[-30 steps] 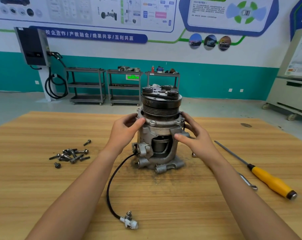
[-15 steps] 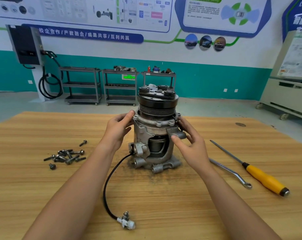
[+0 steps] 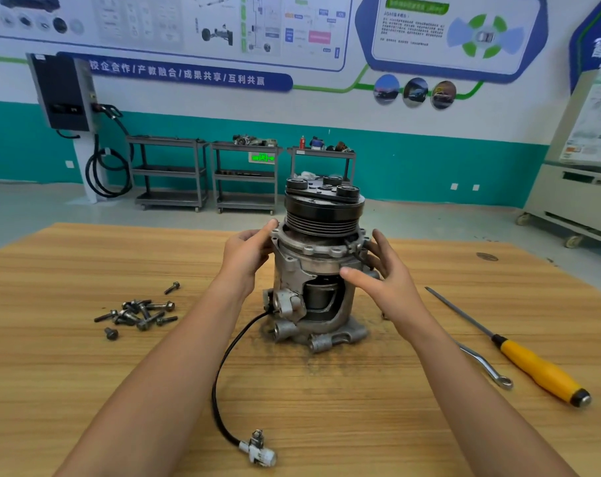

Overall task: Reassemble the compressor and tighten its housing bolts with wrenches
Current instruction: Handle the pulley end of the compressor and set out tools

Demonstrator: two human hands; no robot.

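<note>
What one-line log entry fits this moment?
compressor: upright on table | left hand: grips its flange | right hand: touches its side | bolts: loose pile, left | wrench: lying right, untouched

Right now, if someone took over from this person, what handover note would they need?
Left hand: grips the compressor at its upper flange.
Right hand: fingers straight, pressing the opposite side.
The compressor stands upright mid-table, pulley on top, its cable trailing toward the near edge.
The bolts lie loose in a pile to the left. The wrench and screwdriver lie to the right, untouched.
Done: upper section set on the body.
Left: fit the bolts, tighten with the wrench.
</note>
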